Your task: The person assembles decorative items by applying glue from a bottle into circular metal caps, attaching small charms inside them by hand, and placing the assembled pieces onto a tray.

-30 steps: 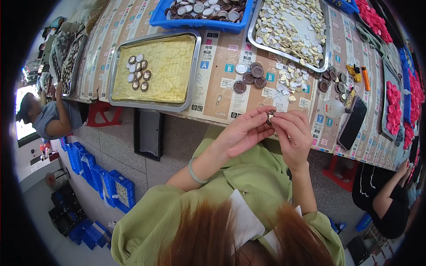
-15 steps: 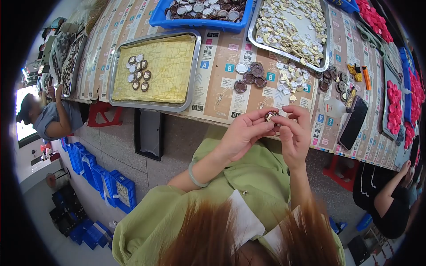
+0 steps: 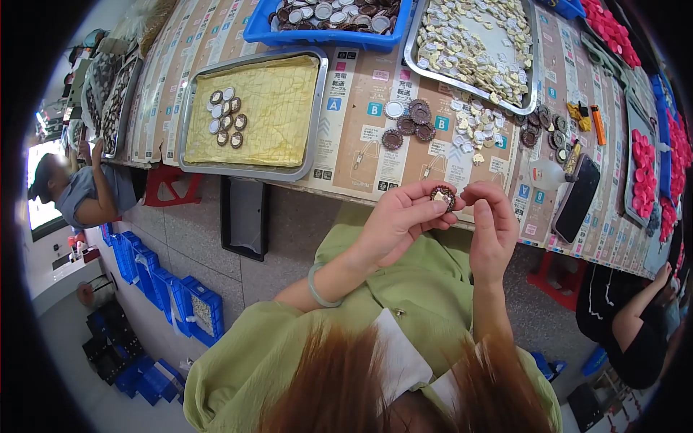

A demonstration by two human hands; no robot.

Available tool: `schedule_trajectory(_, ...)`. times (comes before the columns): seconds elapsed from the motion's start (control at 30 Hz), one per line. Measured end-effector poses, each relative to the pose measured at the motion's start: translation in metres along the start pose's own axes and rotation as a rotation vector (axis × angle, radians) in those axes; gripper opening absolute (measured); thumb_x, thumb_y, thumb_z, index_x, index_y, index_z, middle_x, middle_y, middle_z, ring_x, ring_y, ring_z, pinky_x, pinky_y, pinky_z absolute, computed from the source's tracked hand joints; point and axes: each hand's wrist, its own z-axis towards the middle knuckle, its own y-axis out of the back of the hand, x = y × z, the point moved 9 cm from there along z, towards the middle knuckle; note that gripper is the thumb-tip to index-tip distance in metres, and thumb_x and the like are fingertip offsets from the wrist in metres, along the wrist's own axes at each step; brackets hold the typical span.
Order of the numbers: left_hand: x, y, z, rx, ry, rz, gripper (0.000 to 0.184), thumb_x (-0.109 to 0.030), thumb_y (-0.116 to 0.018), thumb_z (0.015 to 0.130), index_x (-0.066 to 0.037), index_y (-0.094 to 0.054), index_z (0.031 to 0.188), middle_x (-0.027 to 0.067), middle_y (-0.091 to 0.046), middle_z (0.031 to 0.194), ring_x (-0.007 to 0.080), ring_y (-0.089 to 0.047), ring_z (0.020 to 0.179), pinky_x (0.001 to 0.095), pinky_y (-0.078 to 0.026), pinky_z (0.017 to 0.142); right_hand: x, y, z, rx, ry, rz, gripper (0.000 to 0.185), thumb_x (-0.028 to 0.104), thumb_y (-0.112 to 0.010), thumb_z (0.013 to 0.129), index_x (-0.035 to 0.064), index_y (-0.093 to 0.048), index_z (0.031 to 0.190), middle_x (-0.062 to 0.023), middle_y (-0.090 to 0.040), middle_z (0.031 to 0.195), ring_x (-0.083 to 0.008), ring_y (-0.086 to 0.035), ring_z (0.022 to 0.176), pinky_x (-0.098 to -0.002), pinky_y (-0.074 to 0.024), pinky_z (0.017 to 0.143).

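My left hand point(image 3: 404, 222) pinches a round brown piece with a beaded edge and a pale cream centre point(image 3: 442, 196) between thumb and fingers, just off the table's near edge. Close to the piece's right side is my right hand point(image 3: 492, 232), its fingers bent and its thumb raised apart from them; I see nothing held in it. Beyond my hands lie several brown scalloped round pieces point(image 3: 419, 112) and a white disc point(image 3: 394, 110). A loose heap of small cream and white pieces point(image 3: 476, 131) lies to their right.
A metal tray point(image 3: 315, 115) with yellow lining carries several brown-rimmed rounds. Behind stand a blue bin point(image 3: 325, 37) of round pieces and a metal tray point(image 3: 533, 79) of cream pieces. On the right are a phone point(image 3: 577, 202), a clear bottle point(image 3: 546, 175) and an orange cutter point(image 3: 598, 126). Other people sit at both sides.
My right thumb and fingers have drawn back to the right from the piece's face. The left hand still holds the piece, its pale centre now more exposed.
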Motion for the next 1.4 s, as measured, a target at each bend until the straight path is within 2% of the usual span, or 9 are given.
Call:
schedule_trajectory(0.17, -0.004, -0.002, -0.003, -0.031, -0.040, 0.091, 0.026, -0.006, -0.051, 0.083, 0.001, -0.049, 0.108, 0.0134, -0.059, 0.096, 0.0145, -0.058, 0.080, 0.0247, -0.048, 0.072, 0.001, -0.001, 0.000, 0.015, -0.008, 0.033, 0.015, 0.002, -0.046, 0.084, -0.0038, -0.053, 0.095, -0.0071, -0.050, 0.096, -0.0121, -0.049, 0.088, -0.0232, -0.0385, 0.078)
schedule_trajectory(0.23, -0.010, -0.006, -0.005, -0.048, -0.094, 0.194, 0.026, -0.005, -0.051, 0.082, 0.003, -0.051, 0.106, 0.0097, -0.060, 0.092, 0.0111, -0.058, 0.078, 0.0226, -0.047, 0.071, 0.001, -0.002, 0.000, 0.019, -0.012, 0.039, 0.015, 0.002, -0.046, 0.083, -0.0038, -0.052, 0.095, -0.0071, -0.050, 0.096, -0.0120, -0.049, 0.088, -0.0230, -0.0386, 0.078)
schedule_trajectory(0.63, -0.006, -0.004, -0.005, -0.068, -0.082, 0.222, 0.028, -0.004, -0.052, 0.081, 0.004, -0.050, 0.108, 0.0080, -0.059, 0.090, 0.0094, -0.057, 0.077, 0.0223, -0.047, 0.070, 0.006, -0.014, -0.001, 0.077, -0.062, 0.018, 0.021, 0.000, -0.048, 0.082, -0.0022, -0.050, 0.103, -0.0051, -0.050, 0.095, -0.0103, -0.049, 0.086, -0.0224, -0.0404, 0.075)
schedule_trajectory(0.7, -0.009, -0.013, -0.007, -0.097, -0.116, 0.275, 0.030, -0.004, -0.052, 0.081, 0.003, -0.049, 0.111, 0.0069, -0.060, 0.088, 0.0080, -0.056, 0.076, 0.0216, -0.047, 0.069, -0.009, -0.018, -0.005, 0.077, -0.263, 0.139, 0.026, -0.001, -0.049, 0.081, -0.0018, -0.047, 0.107, -0.0042, -0.050, 0.096, -0.0090, -0.049, 0.086, -0.0209, -0.0411, 0.074)
schedule_trajectory(0.87, -0.017, -0.013, -0.016, -0.149, -0.190, 0.629, 0.038, -0.005, -0.055, 0.080, 0.000, -0.046, 0.116, 0.0044, -0.062, 0.081, 0.0044, -0.053, 0.072, 0.0196, -0.044, 0.064, -0.023, -0.016, -0.004, 0.049, -0.381, 0.327, 0.027, 0.002, -0.050, 0.082, -0.0010, -0.046, 0.108, -0.0033, -0.051, 0.094, -0.0075, -0.050, 0.083, -0.0196, -0.0418, 0.071)
schedule_trajectory(0.93, -0.021, -0.017, -0.016, -0.144, -0.182, 0.833, 0.040, -0.001, -0.052, 0.081, 0.002, -0.042, 0.119, 0.0079, -0.061, 0.087, 0.0107, -0.058, 0.080, 0.0228, -0.048, 0.071, -0.027, -0.016, -0.005, 0.041, -0.435, 0.409, 0.026, 0.003, -0.050, 0.082, -0.0006, -0.047, 0.108, -0.0030, -0.051, 0.092, -0.0071, -0.050, 0.080, -0.0197, -0.0420, 0.070)
schedule_trajectory(1.17, -0.021, -0.014, -0.018, -0.206, -0.160, 0.722, 0.034, -0.002, -0.057, 0.078, 0.003, -0.049, 0.111, 0.0076, -0.062, 0.078, 0.0092, -0.058, 0.072, 0.0206, -0.048, 0.067, -0.025, -0.018, -0.009, 0.029, -0.479, 0.521, 0.022, 0.006, -0.047, 0.084, 0.0000, -0.048, 0.105, -0.0012, -0.053, 0.080, -0.0068, -0.052, 0.074, -0.0200, -0.0421, 0.068)
schedule_trajectory(1.23, -0.028, -0.016, -0.021, -0.235, -0.282, 0.821, 0.032, -0.009, -0.064, 0.073, -0.003, -0.055, 0.103, 0.0051, -0.061, 0.067, 0.0062, -0.054, 0.057, 0.0210, -0.044, 0.054, -0.023, -0.019, -0.009, 0.023, -0.488, 0.550, 0.022, 0.007, -0.047, 0.084, 0.0001, -0.047, 0.105, -0.0015, -0.054, 0.081, -0.0070, -0.052, 0.074, -0.0203, -0.0422, 0.068)
schedule_trajectory(1.4, -0.043, -0.034, -0.026, -0.205, -0.472, 1.007, 0.034, -0.008, -0.066, 0.070, -0.003, -0.056, 0.102, 0.0052, -0.057, 0.066, 0.0092, -0.054, 0.057, 0.0223, -0.045, 0.053, -0.022, -0.023, -0.010, 0.035, -0.531, 0.602, 0.022, 0.008, -0.047, 0.084, 0.0002, -0.047, 0.105, -0.0029, -0.056, 0.084, -0.0085, -0.054, 0.076, -0.0220, -0.0428, 0.069)
